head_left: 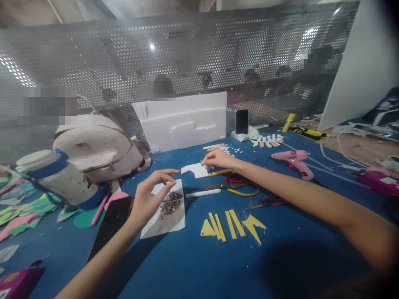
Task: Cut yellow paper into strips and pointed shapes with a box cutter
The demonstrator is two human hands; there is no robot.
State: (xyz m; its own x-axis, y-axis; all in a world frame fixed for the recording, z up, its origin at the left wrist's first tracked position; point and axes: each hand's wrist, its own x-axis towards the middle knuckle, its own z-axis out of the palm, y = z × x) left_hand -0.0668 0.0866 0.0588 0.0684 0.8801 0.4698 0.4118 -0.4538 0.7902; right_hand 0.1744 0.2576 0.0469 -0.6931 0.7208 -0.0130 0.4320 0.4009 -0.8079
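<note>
My right hand (218, 160) has its fingers pinched together at the right edge of a small white foam board piece (199, 169) with a ragged cut-out in its lower left. My left hand (151, 195) hovers over a white paper sheet (177, 222), thumb and fingers apart, holding nothing; its fingertips come close to the foam piece's left end. On that sheet lies a heap of tiny mixed bits (171, 203). Just below the foam piece are scissors (218, 186) and a white marker pen (203, 193). A yellow pencil-like stick (218, 172) sits beside my right hand.
Yellow foam strips (234, 224) lie in front. A pink glue gun (294, 160) and a box cutter (268, 202) are to the right. Leftward stand a bottle (59, 178), a pale backpack (93, 145) and a dark phone (110, 226). White foam sheets (187, 124) lean at the back.
</note>
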